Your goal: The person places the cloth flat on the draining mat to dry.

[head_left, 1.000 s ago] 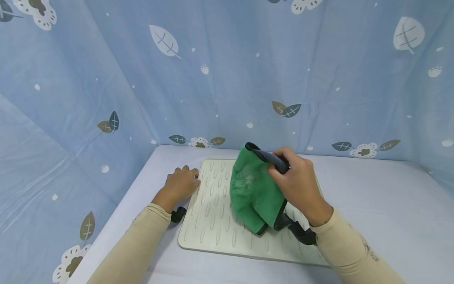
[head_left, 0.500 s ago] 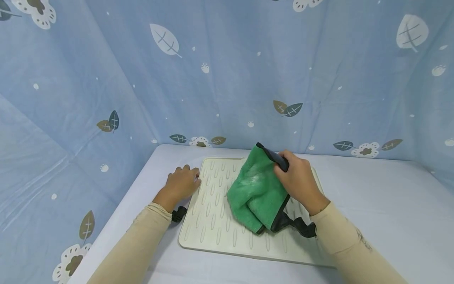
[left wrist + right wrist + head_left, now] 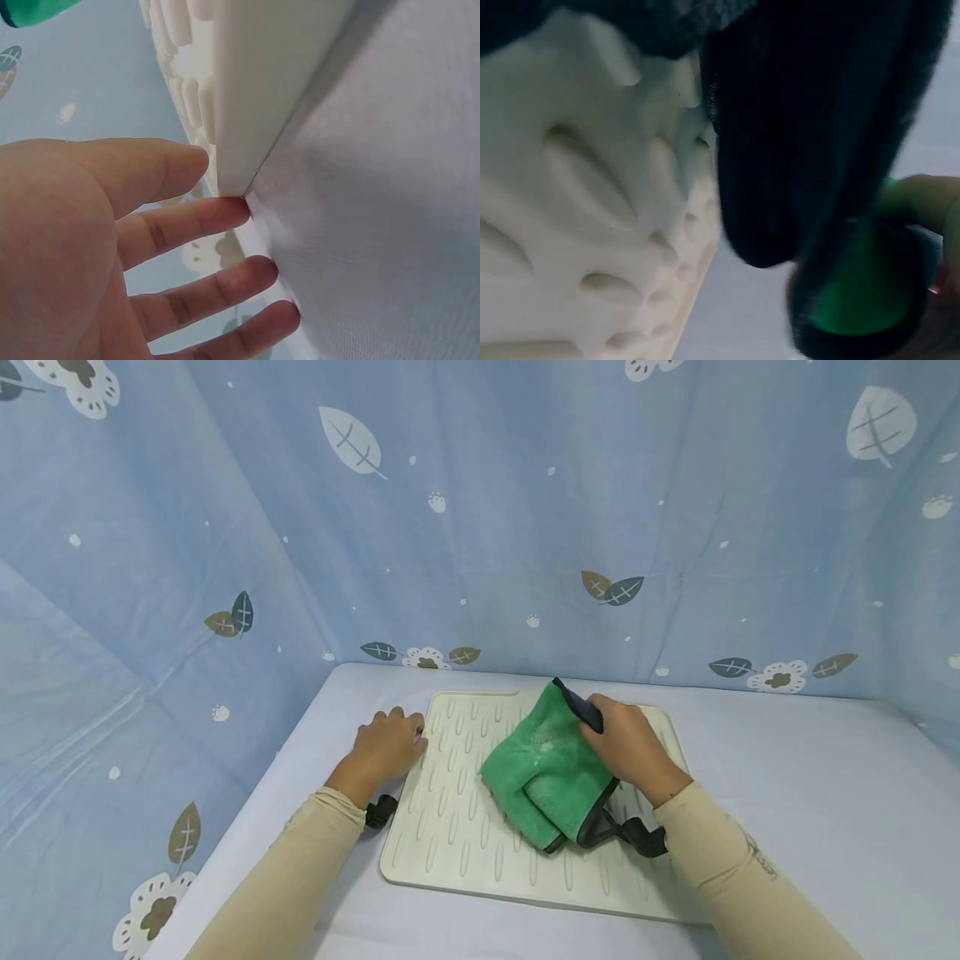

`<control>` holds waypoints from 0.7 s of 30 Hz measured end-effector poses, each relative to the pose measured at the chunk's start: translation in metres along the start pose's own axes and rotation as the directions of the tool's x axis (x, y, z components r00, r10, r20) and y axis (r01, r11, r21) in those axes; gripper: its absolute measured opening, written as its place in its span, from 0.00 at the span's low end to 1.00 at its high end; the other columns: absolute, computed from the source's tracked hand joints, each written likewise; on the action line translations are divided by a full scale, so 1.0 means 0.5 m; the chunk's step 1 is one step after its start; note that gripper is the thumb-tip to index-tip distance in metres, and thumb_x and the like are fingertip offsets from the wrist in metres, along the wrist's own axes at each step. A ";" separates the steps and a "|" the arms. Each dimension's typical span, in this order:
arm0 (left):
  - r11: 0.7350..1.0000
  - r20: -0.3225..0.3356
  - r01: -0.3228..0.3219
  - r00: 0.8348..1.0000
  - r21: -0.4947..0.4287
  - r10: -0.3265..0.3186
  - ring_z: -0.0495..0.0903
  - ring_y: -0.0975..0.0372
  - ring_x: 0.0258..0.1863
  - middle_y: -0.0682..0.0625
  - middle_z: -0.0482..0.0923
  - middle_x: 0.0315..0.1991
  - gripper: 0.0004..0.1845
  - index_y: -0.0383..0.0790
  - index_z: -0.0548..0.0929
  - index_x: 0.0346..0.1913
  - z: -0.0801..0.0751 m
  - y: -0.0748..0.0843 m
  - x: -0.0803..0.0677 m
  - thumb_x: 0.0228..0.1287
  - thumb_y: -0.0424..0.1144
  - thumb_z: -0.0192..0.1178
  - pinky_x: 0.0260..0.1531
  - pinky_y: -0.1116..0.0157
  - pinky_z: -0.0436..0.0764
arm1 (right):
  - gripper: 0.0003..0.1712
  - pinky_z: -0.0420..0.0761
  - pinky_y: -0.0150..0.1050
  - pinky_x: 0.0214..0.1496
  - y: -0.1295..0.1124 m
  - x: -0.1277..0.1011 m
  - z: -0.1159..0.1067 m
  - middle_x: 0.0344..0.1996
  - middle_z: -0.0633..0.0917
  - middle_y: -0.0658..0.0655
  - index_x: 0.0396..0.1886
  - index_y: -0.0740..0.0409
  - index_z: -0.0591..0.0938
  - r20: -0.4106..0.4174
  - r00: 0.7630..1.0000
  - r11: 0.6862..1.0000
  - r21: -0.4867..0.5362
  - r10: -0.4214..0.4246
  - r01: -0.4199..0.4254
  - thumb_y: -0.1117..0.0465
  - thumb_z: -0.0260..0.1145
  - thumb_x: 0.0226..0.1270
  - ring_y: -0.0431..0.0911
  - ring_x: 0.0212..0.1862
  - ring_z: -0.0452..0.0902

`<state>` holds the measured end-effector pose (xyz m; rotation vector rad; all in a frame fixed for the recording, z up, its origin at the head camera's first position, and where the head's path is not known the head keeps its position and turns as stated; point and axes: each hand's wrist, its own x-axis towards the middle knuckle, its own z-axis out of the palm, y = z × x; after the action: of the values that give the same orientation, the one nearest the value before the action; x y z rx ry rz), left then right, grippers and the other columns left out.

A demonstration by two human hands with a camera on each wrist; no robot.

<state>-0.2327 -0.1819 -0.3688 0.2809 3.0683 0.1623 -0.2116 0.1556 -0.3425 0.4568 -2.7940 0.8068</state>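
Note:
My right hand (image 3: 636, 745) grips the upper right edge of a green plush cloth (image 3: 543, 760) with black trim and a dark grey reverse. The cloth hangs folded over a cream mat (image 3: 442, 852) with raised oval ridges, its lower part bunched close over the surface. In the right wrist view the dark side of the cloth (image 3: 780, 135) fills the middle, with fingers at the right edge. My left hand (image 3: 384, 750) is at the mat's left edge. In the left wrist view its thumb and index fingertip are right at the mat's side (image 3: 262, 82), the other fingertips against the white tabletop.
A white-covered table (image 3: 787, 793) extends around the mat. Behind it and to the left hangs a light blue curtain (image 3: 480, 527) printed with leaves and flowers. A black wrist mount (image 3: 381, 811) sits under the left wrist, another black mount (image 3: 643, 837) under the right.
My right hand has come slightly lower, and the gripped top edge of the cloth has shifted right and down, baring more of the mat's back edge. My left hand stays in place.

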 end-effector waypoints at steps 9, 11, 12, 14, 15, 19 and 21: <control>1.000 -0.006 -0.007 1.000 0.002 0.007 0.76 0.45 0.47 0.40 0.77 0.47 0.17 0.41 0.80 0.56 -0.001 0.001 0.001 0.74 0.47 0.55 0.46 0.41 0.78 | 0.28 0.82 0.52 0.45 0.006 -0.015 -0.015 0.53 0.83 0.72 0.65 0.73 0.73 0.061 0.998 0.999 -0.039 0.003 0.000 0.63 0.64 0.69 0.59 0.47 0.84; 1.000 -0.006 -0.007 1.000 0.003 0.007 0.77 0.45 0.47 0.40 0.77 0.47 0.18 0.40 0.80 0.56 -0.001 0.001 0.001 0.74 0.47 0.55 0.46 0.41 0.78 | 0.29 0.81 0.55 0.51 0.006 -0.023 -0.020 0.55 0.82 0.72 0.66 0.72 0.73 0.052 0.998 0.999 -0.044 -0.022 0.025 0.64 0.64 0.69 0.62 0.52 0.82; 1.000 -0.005 -0.007 1.000 0.004 0.007 0.77 0.45 0.47 0.40 0.77 0.47 0.18 0.40 0.80 0.57 -0.001 0.001 0.001 0.74 0.47 0.55 0.47 0.41 0.78 | 0.29 0.80 0.57 0.54 0.006 -0.028 -0.022 0.55 0.82 0.72 0.66 0.72 0.73 0.045 0.998 0.998 -0.051 -0.038 0.041 0.65 0.65 0.68 0.64 0.55 0.80; 1.000 -0.004 -0.005 1.000 0.006 0.005 0.77 0.45 0.47 0.39 0.77 0.48 0.18 0.40 0.80 0.57 -0.001 0.002 0.000 0.73 0.47 0.55 0.47 0.41 0.78 | 0.28 0.78 0.59 0.57 0.004 -0.040 -0.025 0.56 0.82 0.72 0.65 0.72 0.74 0.031 0.997 0.995 -0.062 -0.072 0.073 0.65 0.66 0.67 0.66 0.58 0.77; 1.000 -0.001 -0.004 1.000 0.008 0.004 0.77 0.45 0.48 0.39 0.77 0.48 0.19 0.40 0.80 0.58 -0.001 0.002 0.000 0.74 0.47 0.55 0.47 0.41 0.78 | 0.27 0.77 0.60 0.58 0.002 -0.047 -0.026 0.56 0.81 0.72 0.64 0.71 0.75 0.025 0.996 0.994 -0.066 -0.086 0.087 0.66 0.67 0.67 0.67 0.59 0.76; 0.999 0.019 0.008 1.000 0.037 -0.008 0.77 0.44 0.49 0.39 0.78 0.49 0.19 0.40 0.80 0.58 -0.001 0.002 -0.001 0.74 0.49 0.55 0.48 0.40 0.77 | 0.23 0.80 0.57 0.55 -0.011 -0.079 -0.028 0.54 0.81 0.67 0.60 0.66 0.79 0.013 0.994 0.991 -0.083 -0.108 0.108 0.64 0.68 0.66 0.63 0.56 0.77; 0.999 0.027 0.012 1.000 0.053 -0.014 0.77 0.44 0.50 0.39 0.78 0.50 0.20 0.40 0.80 0.58 -0.003 0.005 0.000 0.74 0.49 0.54 0.50 0.39 0.76 | 0.21 0.82 0.52 0.49 -0.016 -0.095 -0.028 0.51 0.82 0.64 0.57 0.63 0.81 0.014 0.994 0.991 -0.084 -0.108 0.108 0.64 0.69 0.65 0.58 0.52 0.79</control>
<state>-0.2323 -0.1798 -0.3671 0.2632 3.0497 0.0764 -0.1631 0.1681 -0.3395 0.5924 -2.7710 0.6616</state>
